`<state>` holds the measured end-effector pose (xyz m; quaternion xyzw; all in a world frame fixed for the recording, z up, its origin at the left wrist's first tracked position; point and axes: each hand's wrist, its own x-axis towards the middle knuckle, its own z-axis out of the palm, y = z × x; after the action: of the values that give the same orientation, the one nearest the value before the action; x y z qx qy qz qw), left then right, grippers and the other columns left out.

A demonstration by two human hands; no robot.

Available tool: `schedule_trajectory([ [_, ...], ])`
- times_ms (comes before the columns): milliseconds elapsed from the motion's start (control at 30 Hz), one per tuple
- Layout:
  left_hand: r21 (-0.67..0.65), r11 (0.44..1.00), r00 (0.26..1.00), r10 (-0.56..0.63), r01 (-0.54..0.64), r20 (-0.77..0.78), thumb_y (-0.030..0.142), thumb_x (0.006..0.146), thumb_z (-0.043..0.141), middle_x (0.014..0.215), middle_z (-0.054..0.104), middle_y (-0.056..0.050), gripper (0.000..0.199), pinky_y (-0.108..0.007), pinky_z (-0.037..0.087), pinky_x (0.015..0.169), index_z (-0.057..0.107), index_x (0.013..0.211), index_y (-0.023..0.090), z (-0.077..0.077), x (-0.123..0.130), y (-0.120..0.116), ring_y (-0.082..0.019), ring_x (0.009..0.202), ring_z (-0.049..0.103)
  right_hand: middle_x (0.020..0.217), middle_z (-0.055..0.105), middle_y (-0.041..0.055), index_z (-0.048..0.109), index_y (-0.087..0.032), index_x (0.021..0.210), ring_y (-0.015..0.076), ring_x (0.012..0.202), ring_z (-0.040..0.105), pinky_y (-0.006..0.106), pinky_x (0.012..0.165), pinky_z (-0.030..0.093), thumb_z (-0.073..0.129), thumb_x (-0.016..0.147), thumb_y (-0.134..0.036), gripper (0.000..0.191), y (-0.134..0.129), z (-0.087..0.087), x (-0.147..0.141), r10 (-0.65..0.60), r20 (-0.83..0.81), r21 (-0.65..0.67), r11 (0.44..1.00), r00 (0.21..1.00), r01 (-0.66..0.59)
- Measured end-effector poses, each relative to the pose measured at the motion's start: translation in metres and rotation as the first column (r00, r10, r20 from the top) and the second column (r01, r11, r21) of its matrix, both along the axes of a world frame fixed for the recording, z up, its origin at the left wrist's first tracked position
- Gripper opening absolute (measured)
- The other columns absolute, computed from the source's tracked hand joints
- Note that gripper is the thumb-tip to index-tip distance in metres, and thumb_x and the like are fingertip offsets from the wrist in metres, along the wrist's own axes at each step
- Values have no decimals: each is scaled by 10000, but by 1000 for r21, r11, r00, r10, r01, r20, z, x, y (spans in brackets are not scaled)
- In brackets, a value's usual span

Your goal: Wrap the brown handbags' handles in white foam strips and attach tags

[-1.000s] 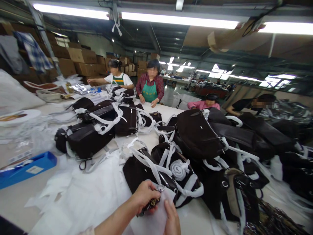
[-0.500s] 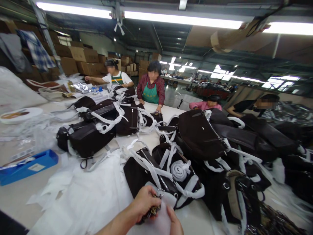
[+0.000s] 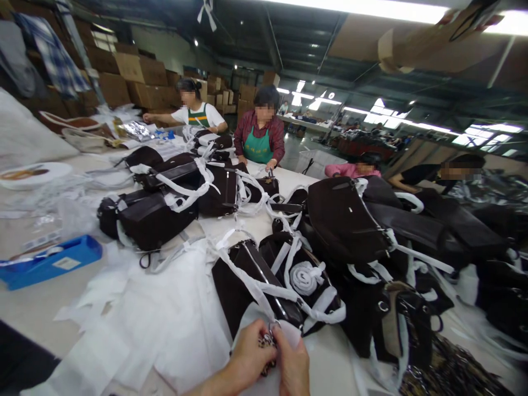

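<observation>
At the bottom centre, my left hand (image 3: 250,347) is closed around a leopard-patterned strap piece (image 3: 267,352) with metal hardware. My right hand (image 3: 292,357) pinches at a metal ring beside it, its thumb close to the left fingers. A thin white sheet (image 3: 291,333) shows behind the fingers. Both hands are at the near end of a dark brown bag (image 3: 231,286) whose handles are wrapped in white material. A rolled white wrapping (image 3: 304,278) lies on the bag just behind.
More dark bags (image 3: 342,220) cover the table at right and centre. White sheets (image 3: 165,313) lie at left, near a blue tape dispenser (image 3: 51,261). Patterned straps (image 3: 457,366) are heaped at lower right. Several people work beyond, one in a green apron (image 3: 258,146).
My right hand has moved left and up to meet the left hand at the ring. The camera view has tilted down slightly and shifted left.
</observation>
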<state>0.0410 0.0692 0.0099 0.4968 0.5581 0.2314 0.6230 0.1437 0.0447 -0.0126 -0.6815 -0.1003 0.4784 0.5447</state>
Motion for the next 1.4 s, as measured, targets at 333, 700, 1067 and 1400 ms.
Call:
schedule_trajectory([
  [333,-45,996,965,-87,78,-247,512,792,527,786,624,-70,382,-311,437,670,601,812,138,5,-37,49,-225,767,593,723,739,28,685,-127,901,230,702,672,306,628,526,849,476,-397,530,-4,8,14,-70,-48,10,997,996,70],
  [700,-146,980,908,-64,136,415,228,590,642,762,704,-33,246,-314,461,805,729,795,124,-10,-2,43,-208,802,630,722,729,24,660,-123,944,232,709,652,312,645,509,787,559,-445,517,-11,2,20,-30,50,3,1000,998,30],
  [1067,-158,968,929,-129,193,347,135,498,733,770,708,-41,323,-278,475,737,712,819,106,-2,13,61,-178,731,622,865,724,34,673,-195,939,256,838,636,313,773,461,672,645,-346,330,-15,-10,17,27,386,84,994,922,-64],
  [1400,-273,938,940,-121,213,318,303,489,806,720,683,-47,342,-270,459,696,709,744,96,-14,14,58,-159,672,594,938,725,54,678,-217,971,239,871,641,273,788,443,658,739,-424,311,-22,-14,4,22,490,120,989,872,-92],
])
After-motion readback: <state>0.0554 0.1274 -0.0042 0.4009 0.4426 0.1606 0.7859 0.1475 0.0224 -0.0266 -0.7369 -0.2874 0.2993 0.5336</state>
